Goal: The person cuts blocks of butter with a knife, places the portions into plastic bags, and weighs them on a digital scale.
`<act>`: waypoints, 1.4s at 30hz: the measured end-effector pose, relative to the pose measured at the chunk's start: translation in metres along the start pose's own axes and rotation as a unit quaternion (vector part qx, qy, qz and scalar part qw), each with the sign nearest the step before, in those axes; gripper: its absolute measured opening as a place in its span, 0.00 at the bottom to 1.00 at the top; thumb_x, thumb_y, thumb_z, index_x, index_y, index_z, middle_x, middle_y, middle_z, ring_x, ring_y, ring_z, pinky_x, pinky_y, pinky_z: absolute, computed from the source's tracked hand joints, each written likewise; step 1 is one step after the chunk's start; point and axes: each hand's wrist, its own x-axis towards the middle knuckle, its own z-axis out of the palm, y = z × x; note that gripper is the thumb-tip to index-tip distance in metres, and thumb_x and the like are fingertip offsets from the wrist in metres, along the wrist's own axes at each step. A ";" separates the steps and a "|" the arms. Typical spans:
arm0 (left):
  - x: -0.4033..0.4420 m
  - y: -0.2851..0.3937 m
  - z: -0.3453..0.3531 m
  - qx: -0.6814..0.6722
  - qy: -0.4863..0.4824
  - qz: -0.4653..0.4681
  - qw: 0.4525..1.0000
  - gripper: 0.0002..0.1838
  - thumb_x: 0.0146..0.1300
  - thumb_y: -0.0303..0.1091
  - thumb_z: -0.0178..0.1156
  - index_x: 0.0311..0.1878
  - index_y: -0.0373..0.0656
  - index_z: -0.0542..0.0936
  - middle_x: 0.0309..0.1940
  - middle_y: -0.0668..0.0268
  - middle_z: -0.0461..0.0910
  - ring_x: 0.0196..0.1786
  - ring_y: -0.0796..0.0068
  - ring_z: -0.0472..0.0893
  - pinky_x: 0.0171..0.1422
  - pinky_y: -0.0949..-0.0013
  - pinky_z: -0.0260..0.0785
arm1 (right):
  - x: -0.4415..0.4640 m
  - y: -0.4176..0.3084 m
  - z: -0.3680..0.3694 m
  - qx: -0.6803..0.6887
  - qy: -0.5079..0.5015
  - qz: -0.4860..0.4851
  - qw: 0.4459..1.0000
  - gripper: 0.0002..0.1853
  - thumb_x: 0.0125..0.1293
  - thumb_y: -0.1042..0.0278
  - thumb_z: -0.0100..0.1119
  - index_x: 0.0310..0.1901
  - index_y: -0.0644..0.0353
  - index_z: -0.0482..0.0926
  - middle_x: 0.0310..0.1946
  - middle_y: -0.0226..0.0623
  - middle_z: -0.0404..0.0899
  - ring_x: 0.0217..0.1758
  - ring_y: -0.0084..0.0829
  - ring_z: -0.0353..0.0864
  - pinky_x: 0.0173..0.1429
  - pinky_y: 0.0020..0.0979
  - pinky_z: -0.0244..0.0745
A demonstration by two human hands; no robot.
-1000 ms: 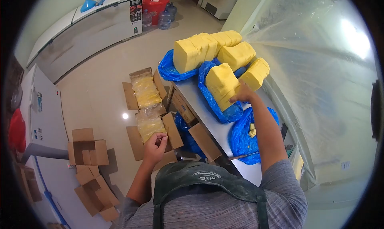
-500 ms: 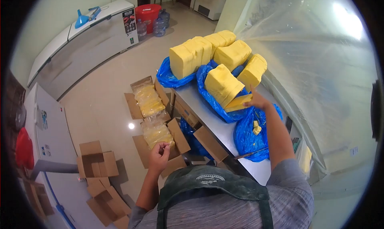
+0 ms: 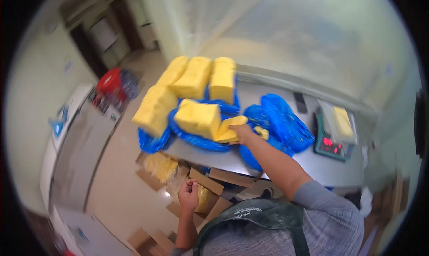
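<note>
In the head view, gripping a yellow slice with the right hand partly closed, just beside the cut yellow block, at three o'clock from it, with blue plastic at five o'clock below. Holding the left hand curled at seven o'clock, near an open carton; cannot tell whether grasping anything.

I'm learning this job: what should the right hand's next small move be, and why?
Probably lift the yellow slab clear of the yellow block: the right hand holds it, and its top leans away from the block's end.
</note>
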 end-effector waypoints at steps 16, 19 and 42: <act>0.001 0.074 0.264 0.112 -0.334 0.187 0.917 0.07 0.65 0.27 0.64 0.45 0.40 0.82 0.41 0.64 0.81 0.45 0.71 0.79 0.49 0.69 0.72 | -0.276 -0.061 -0.339 0.164 -0.015 -0.356 0.920 0.24 0.70 0.62 0.63 0.63 0.63 0.72 0.50 0.40 0.83 0.49 0.33 0.85 0.53 0.36 0.82; -0.030 0.114 0.355 0.181 -0.398 0.381 0.815 0.09 0.57 0.31 0.68 0.42 0.47 0.86 0.53 0.56 0.81 0.59 0.54 0.74 0.66 0.55 0.65 | -0.318 -0.041 -0.425 0.165 0.055 -0.438 0.882 0.33 0.67 0.73 0.62 0.72 0.57 0.62 0.48 0.42 0.81 0.48 0.32 0.84 0.53 0.35 0.82; -0.093 0.162 0.600 0.486 -0.431 0.363 0.668 0.40 0.64 0.22 0.45 0.80 0.51 0.50 0.61 0.47 0.76 0.42 0.41 0.84 0.45 0.50 0.75 | -0.272 -0.023 -0.571 0.367 0.137 -0.292 0.873 0.18 0.74 0.68 0.52 0.58 0.72 0.74 0.53 0.48 0.80 0.52 0.36 0.83 0.58 0.36 0.80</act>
